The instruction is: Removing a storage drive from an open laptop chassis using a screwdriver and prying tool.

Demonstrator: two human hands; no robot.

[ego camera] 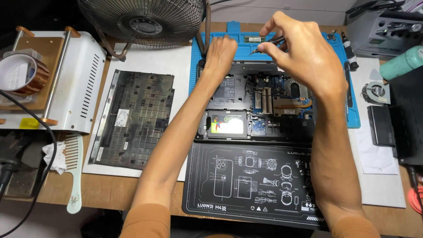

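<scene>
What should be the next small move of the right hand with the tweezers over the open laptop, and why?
Probably lower the tweezers a little toward the far edge of the open laptop. The right hand holds them above that edge, tips pointing down-left, and the left hand rests there as a fist, seemingly steadying the case.

Wooden bench (110, 191): occupied by blue mat (354, 119), black mat (207, 198), white sheet (379, 185), green comb (75, 176), fan (145, 20), white machine (81, 79).
</scene>
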